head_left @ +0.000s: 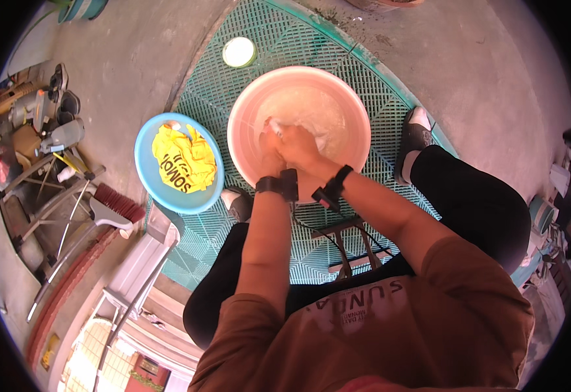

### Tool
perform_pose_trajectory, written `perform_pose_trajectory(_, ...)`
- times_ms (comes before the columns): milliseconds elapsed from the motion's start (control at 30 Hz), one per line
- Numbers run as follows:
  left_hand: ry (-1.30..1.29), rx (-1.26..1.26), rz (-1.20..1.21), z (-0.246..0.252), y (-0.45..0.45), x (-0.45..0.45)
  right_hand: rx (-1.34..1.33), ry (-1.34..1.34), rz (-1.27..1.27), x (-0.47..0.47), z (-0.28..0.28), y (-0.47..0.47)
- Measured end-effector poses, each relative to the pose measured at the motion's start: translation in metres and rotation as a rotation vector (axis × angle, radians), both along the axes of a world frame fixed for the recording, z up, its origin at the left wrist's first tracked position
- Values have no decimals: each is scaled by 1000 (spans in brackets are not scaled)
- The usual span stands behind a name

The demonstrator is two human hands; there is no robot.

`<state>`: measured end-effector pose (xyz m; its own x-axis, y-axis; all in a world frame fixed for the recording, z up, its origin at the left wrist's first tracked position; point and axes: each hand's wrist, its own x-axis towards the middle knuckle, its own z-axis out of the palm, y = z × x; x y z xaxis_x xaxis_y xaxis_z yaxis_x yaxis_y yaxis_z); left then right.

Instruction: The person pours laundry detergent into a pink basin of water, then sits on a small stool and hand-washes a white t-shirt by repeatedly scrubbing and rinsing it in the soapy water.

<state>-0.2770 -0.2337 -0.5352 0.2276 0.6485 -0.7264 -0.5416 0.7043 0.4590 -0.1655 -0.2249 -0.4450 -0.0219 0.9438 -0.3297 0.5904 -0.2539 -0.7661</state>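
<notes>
A pink plastic basin (359, 142) stands in front of me with cloudy water and some pale cloth (318, 139) in it. Inside its near left part my left hand (271, 147) and my right hand (299, 144) are together, with a bit of whitish cloth (276, 128) showing between them. My right hand lies partly over my left, so the left fingers are mostly hidden. To the left, a blue plastic basin (143, 166) holds a crumpled yellow printed cloth (185, 159) and a small pale object (173, 125) at its far side.
Green plastic grid mats (202, 93) cover the floor beneath the basins. Beyond the pink basin is a round white-topped container (239, 52). A broom (113, 208), a long-handled dustpan (138, 259) and a cluttered rack (45, 186) are at the left. My shoes flank the pink basin.
</notes>
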Motion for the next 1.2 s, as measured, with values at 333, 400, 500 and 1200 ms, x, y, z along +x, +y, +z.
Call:
perform_pose_trajectory(333,503,-143,-84,6,22,-8,-227,-395,-13,70,-88,14)
perform_pose_trajectory(400,518,-128,-110,7,34,15,-259,-401,-102,66,-107,25)
perform_pose_trajectory(500,559,-148,-132,3,51,58,52,-24,-353,39,-135,39)
perform_pose_trajectory(1200,609,-183,8,49,19,13,64,-291,-54,67,-92,15)
